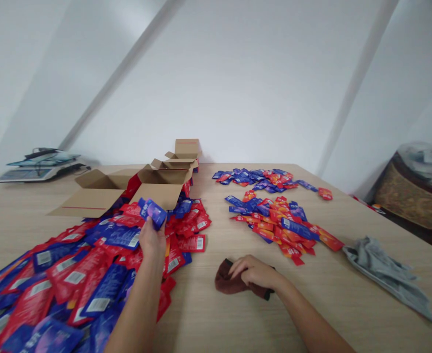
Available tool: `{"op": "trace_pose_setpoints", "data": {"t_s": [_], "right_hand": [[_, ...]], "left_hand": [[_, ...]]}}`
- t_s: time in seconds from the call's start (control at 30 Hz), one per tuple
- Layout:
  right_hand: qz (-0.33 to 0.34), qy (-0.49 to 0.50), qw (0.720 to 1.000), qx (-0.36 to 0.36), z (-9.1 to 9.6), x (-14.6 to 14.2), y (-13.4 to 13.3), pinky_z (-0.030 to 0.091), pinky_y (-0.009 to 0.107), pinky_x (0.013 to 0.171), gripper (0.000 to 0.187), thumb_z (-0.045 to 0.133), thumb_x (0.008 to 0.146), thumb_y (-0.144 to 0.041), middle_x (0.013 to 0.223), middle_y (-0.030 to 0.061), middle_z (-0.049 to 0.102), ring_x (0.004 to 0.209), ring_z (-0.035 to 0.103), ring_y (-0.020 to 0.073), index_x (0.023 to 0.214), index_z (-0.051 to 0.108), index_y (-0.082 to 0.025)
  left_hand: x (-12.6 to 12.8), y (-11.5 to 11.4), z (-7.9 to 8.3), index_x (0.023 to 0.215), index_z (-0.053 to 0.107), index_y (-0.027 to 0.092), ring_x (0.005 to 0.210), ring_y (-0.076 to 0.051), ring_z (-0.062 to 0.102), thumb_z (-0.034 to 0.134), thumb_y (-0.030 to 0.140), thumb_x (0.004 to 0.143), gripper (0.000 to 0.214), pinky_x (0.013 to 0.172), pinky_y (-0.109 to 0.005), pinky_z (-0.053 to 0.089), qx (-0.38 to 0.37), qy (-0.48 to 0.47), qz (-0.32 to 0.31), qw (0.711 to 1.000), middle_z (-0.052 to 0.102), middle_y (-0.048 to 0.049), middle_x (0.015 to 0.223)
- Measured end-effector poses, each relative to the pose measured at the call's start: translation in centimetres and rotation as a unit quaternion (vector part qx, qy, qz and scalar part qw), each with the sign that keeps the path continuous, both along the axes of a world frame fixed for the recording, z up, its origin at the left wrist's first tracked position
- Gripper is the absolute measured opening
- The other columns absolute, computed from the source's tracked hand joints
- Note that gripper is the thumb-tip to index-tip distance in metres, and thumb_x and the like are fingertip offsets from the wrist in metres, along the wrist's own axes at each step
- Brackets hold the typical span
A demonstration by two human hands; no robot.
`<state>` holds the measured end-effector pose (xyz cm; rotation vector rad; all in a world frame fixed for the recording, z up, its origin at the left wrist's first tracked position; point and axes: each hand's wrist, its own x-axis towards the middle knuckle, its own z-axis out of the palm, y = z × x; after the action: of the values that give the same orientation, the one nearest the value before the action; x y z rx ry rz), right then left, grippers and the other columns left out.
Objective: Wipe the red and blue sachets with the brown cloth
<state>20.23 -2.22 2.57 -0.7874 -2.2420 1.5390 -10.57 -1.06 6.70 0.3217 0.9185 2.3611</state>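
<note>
Two hands in shot, doing pretty different things. The left hand (152, 241) is stretched out over the big heap (65, 279) of red and blue packets, arm nearly straight and running toward 12 o'clock. It's got one blue packet (153, 212) pinched between thumb and fingertips, with the rest of the hand closed up around that pinch. The packet sticks out at the hand's 12 o'clock, looks lifted off the heap, and is tilted so its long axis runs about 10 to 4. Just past it, at 11 o'clock, sits the open cardboard box (102, 196) with its flaps spread. The left hand is by far the closer one to it. The smaller piles (282, 223) of packets are off at 2 o'clock, well apart from that hand.

The right hand (253, 272) is down at the left one's 4 o'clock, palm down on a brown cloth (226, 284) on the table (208, 318). Its fingers are bent over the cloth and the forearm comes in from 5 o'clock. Honestly can't tell if it's gripping or only resting. A grey cloth (381, 268) lies crumpled at its 3 o'clock, and a scale (39, 165) sits way back at 10 o'clock.
</note>
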Motion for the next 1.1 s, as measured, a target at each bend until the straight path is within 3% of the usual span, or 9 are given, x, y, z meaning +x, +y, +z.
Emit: {"op": "trace_pose_setpoints", "data": {"t_s": [0.23,0.33,0.47,0.53,0.67,0.77,0.87,0.97,1.1], "right_hand": [[-0.009,-0.008,1.000,0.002,-0.3,0.0,0.2,0.045,0.024,0.081,0.049,0.039,0.045,-0.015,0.092,-0.0016,0.070,0.089,0.061,0.0183,0.077,0.075,-0.025],[-0.009,-0.003,1.000,-0.005,-0.2,0.0,0.2,0.045,0.024,0.078,0.048,0.040,0.045,-0.015,0.092,-0.0014,0.070,0.086,0.061,0.0179,0.076,0.075,-0.024],[0.008,0.007,1.000,-0.029,-0.5,0.4,0.7,0.046,0.023,0.073,0.047,0.042,0.045,-0.015,0.091,-0.0013,0.070,0.083,0.061,0.0176,0.078,0.074,-0.024],[0.019,0.022,0.998,-0.051,-0.8,0.9,1.0,0.046,0.024,0.074,0.046,0.043,0.046,-0.016,0.093,-0.0017,0.069,0.084,0.061,0.0179,0.078,0.074,-0.025],[-0.036,0.103,0.992,-0.066,-1.3,2.4,2.2,0.046,0.028,0.077,0.041,0.044,0.046,-0.017,0.093,-0.0015,0.069,0.087,0.060,0.0199,0.075,0.073,-0.024],[-0.153,0.196,0.968,-0.041,-1.2,3.2,3.1,0.045,0.033,0.079,0.039,0.044,0.049,-0.019,0.093,-0.0009,0.068,0.091,0.059,0.0218,0.075,0.072,-0.023],[-0.244,0.246,0.936,0.057,-0.7,2.9,2.9,0.042,0.037,0.087,0.038,0.045,0.055,-0.020,0.103,0.0012,0.065,0.100,0.055,0.0234,0.084,0.070,-0.023],[-0.255,0.204,0.920,0.216,-0.2,1.0,1.0,0.033,0.039,0.099,0.045,0.046,0.066,-0.018,0.120,0.0030,0.056,0.114,0.045,0.0221,0.108,0.062,-0.024],[-0.172,0.018,0.925,0.338,-0.4,-2.0,-1.9,0.025,0.040,0.105,0.054,0.045,0.079,-0.019,0.135,0.0011,0.042,0.122,0.034,0.0201,0.132,0.042,-0.029]], "left_hand": [[8.1,3.0,-3.9,0.097,0.053,0.011,0.087,-0.021,0.065,0.052,0.025,0.081,0.022,0.083,-0.038,0.048,-0.118,0.158,-0.284,0.938,0.066,-0.0160,0.095],[12.3,6.5,-5.8,0.107,0.054,0.010,0.101,-0.024,0.059,0.057,0.019,0.075,0.033,0.090,-0.040,0.043,-0.222,0.405,-0.312,0.831,0.060,-0.0173,0.112],[15.6,10.5,-7.1,0.117,0.054,0.014,0.117,-0.022,0.046,0.052,0.009,0.073,0.045,0.102,-0.037,0.031,-0.193,0.673,-0.269,0.661,0.053,-0.0118,0.126],[16.5,11.5,-7.5,0.115,0.057,0.014,0.115,-0.022,0.047,0.051,0.008,0.074,0.042,0.102,-0.037,0.030,-0.181,0.727,-0.255,0.612,0.056,-0.0116,0.121],[17.2,11.1,-8.1,0.095,0.066,0.014,0.100,-0.021,0.053,0.047,0.014,0.079,0.024,0.093,-0.035,0.036,-0.197,0.701,-0.227,0.647,0.063,-0.0102,0.102],[16.6,8.7,-8.3,0.080,0.064,0.012,0.074,-0.017,0.058,0.044,0.023,0.082,0.023,0.070,-0.028,0.044,-0.247,0.587,-0.293,0.713,0.064,-0.0081,0.078],[15.4,4.8,-8.1,0.070,0.059,0.012,0.042,-0.010,0.046,0.037,0.035,0.084,0.035,0.043,-0.021,0.035,-0.275,0.464,-0.409,0.736,0.055,-0.0029,0.053],[14.5,0.4,-7.4,0.064,0.052,0.014,0.032,-0.005,0.032,0.041,0.039,0.079,0.031,0.033,-0.018,0.018,-0.301,0.324,-0.522,0.729,0.046,0.0024,0.045],[14.4,-3.2,-6.5,0.081,0.052,0.018,0.031,-0.004,0.029,0.042,0.047,0.078,0.031,0.034,-0.017,0.012,-0.348,0.239,-0.523,0.740,0.039,0.0075,0.043]]}}
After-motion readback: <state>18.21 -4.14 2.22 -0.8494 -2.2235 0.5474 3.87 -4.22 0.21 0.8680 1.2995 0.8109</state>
